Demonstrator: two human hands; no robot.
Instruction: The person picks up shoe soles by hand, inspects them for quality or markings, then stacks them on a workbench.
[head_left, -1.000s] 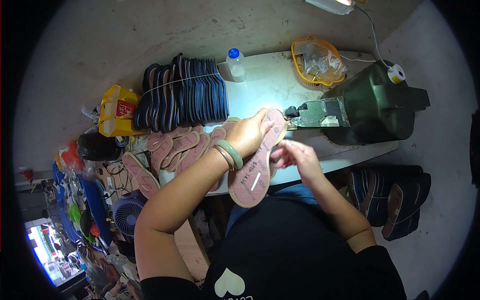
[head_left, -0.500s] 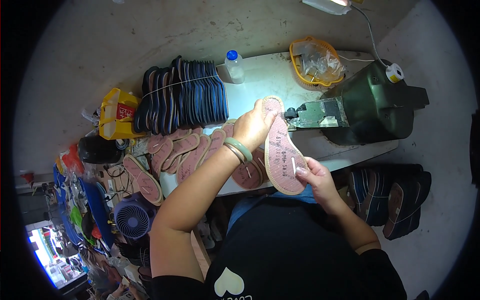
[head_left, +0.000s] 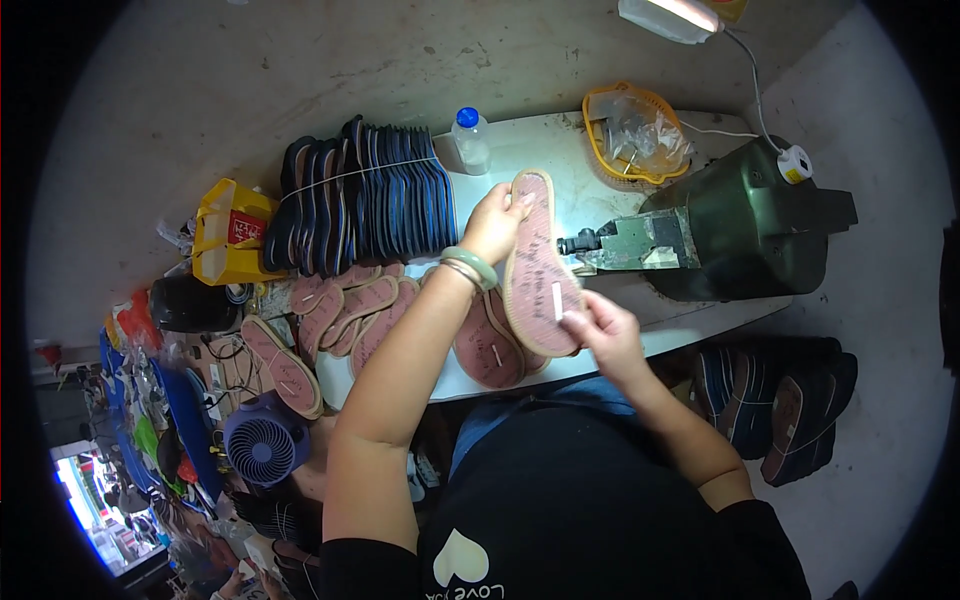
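My left hand [head_left: 492, 225] grips the top end of a pink shoe insole [head_left: 537, 265], held lengthwise over the white table [head_left: 560, 170]. A green bangle sits on that wrist. My right hand [head_left: 605, 330] pinches the insole's lower end, fingertips beside a small white label stuck on it. Another pink insole [head_left: 487, 350] with a white label lies on the table just below. Close to the right of the held insole is the metal nose of a dark green machine [head_left: 740, 235].
A tied bundle of dark blue insoles [head_left: 365, 195] stands at the back left, with a fan of pink insoles [head_left: 345, 310] in front. A plastic bottle [head_left: 470, 140], a yellow basket [head_left: 635, 135], a yellow box [head_left: 230, 230], a small fan [head_left: 262, 440] and stacked soles [head_left: 790, 400] surround the table.
The held insole has swung from slanting low at the table's front edge to nearly upright, farther back near the machine. My right hand shifted to its lower end by the label.
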